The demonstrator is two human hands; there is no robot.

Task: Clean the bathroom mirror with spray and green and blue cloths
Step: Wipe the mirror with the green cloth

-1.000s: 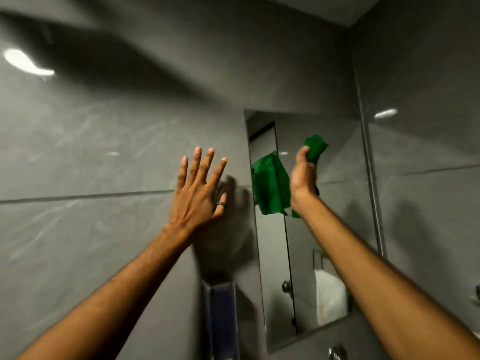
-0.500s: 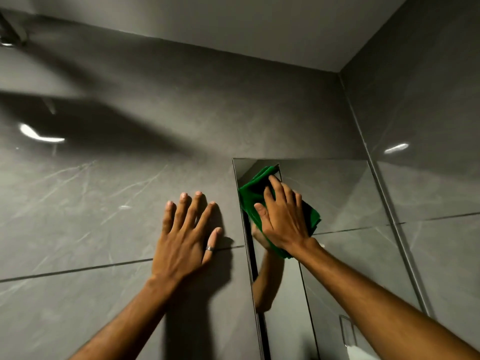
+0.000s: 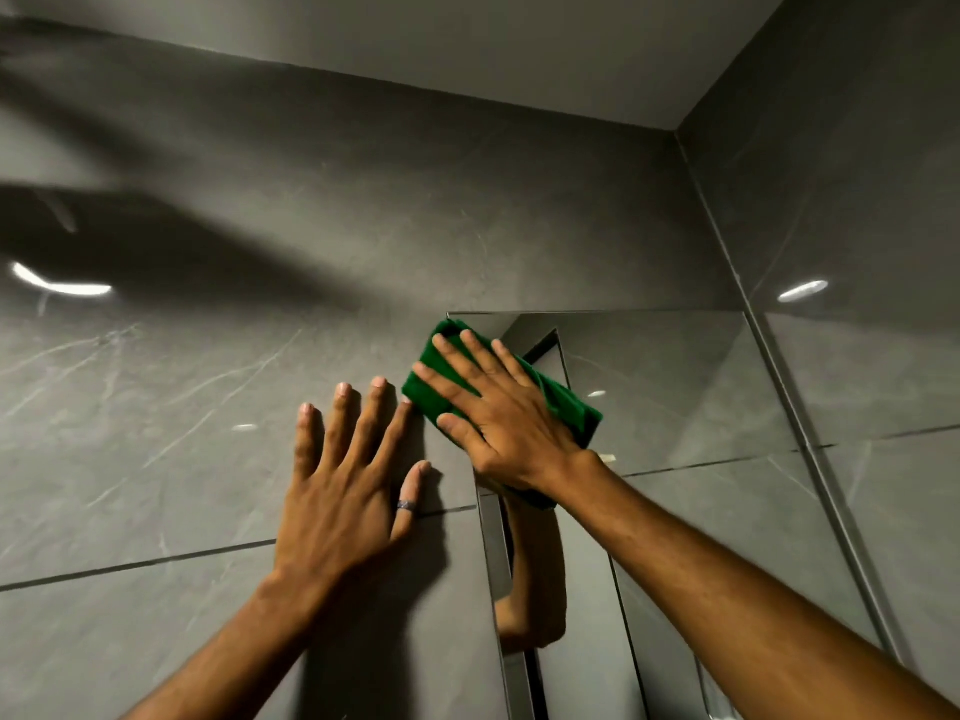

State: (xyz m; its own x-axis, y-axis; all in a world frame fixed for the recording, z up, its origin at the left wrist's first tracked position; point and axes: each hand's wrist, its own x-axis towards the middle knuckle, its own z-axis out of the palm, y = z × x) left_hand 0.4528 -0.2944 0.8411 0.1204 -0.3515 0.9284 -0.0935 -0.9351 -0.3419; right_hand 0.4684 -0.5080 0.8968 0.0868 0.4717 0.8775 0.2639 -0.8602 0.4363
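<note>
While the right hand [image 3: 506,418] lies flat with fingers spread, palm pressing the green cloth [image 3: 563,402] onto the mirror [image 3: 675,397], the cloth sits at the mirror's top-left corner, its left end overhanging the mirror's left edge onto the grey tile wall [image 3: 208,407]. Left hand [image 3: 348,491] is open, empty, fingers splayed flat on the wall just left of the mirror edge; its index fingertip is almost touching the cloth's left end, and a ring [image 3: 406,505] shows on the thumb. No room left or up for the cloth: top edge of the mirror is right above it. Open glass runs right toward the corner trim strip [image 3: 810,449] where the side wall meets, and down along the left edge. Ceiling [image 3: 519,54] is close above. Hidden: middle of the cloth under the palm, lower cloth end behind the wrist. Mirror's bottom is cut off by the frame. Reflection shows a forearm below the cloth; other reflected shapes hard to make out. Both forearms run out of frame at the bottom.
</note>
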